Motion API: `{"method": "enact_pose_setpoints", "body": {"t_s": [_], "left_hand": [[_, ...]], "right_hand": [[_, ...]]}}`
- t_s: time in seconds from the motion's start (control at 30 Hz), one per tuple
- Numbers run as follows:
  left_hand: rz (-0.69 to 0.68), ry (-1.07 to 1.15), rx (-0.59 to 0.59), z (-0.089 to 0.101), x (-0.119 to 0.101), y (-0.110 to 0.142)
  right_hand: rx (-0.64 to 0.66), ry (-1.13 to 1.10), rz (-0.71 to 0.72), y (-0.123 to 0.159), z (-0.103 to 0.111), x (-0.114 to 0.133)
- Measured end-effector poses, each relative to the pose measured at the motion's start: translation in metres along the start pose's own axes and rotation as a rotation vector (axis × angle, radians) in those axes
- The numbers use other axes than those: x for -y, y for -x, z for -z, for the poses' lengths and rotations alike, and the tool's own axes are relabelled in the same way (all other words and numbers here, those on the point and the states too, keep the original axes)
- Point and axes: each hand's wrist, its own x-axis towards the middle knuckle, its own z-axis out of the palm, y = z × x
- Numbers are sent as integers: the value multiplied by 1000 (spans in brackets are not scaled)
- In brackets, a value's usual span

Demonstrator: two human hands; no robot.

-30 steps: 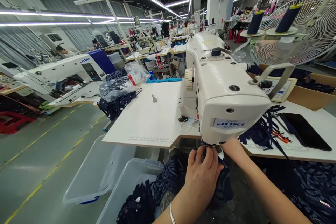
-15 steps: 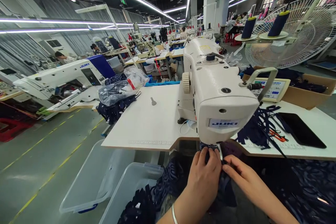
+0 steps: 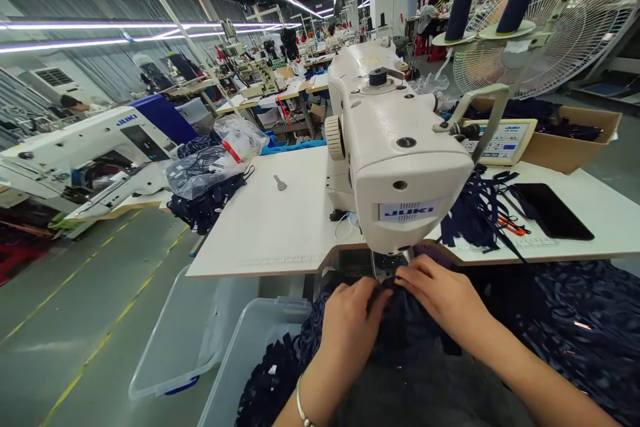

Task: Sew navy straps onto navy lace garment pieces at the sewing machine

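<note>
A white sewing machine (image 3: pixel 407 167) stands in the middle of the head view, its needle area low at the front. Just below and in front of the needle, dark navy fabric (image 3: pixel 400 320) is stretched between my two hands. My left hand (image 3: pixel 353 313), with a bracelet at the wrist, pinches the fabric's upper edge on the left. On the right, my right hand (image 3: pixel 435 283) pinches the same edge close to the machine's foot. The fabric drapes down over my lap, and its lower part blends into the dark clothing there.
Navy straps (image 3: pixel 475 210), orange-handled snips (image 3: pixel 513 225) and a black phone (image 3: pixel 555 210) lie on the right tabletop. A metal key-like plate (image 3: pixel 280 183) lies on the left. Clear plastic bins (image 3: pixel 235 347) stand below left. Thread cones (image 3: pixel 459 16) and a large fan are at the right.
My hands have come apart and drawn back slightly from the needle area, the left moving left and the right upward, with the fabric between them. The whole view has shifted.
</note>
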Motion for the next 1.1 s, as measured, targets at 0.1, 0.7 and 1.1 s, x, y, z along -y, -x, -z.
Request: {"method": "enact_pose_setpoints", "body": {"t_s": [0.1,0.7,1.1], "left_hand": [[-182,-170,-291,-16,10,-4],[-230,-327,-142,-30,-11,-7],[-179,-353,-142,-33,-21,-11]], "right_hand": [[-75,-29,-168,-10,-20,-7],[-124,-445,-615,-25,-36,-34],[-134,-307,-594,-34,-34,-35]]}}
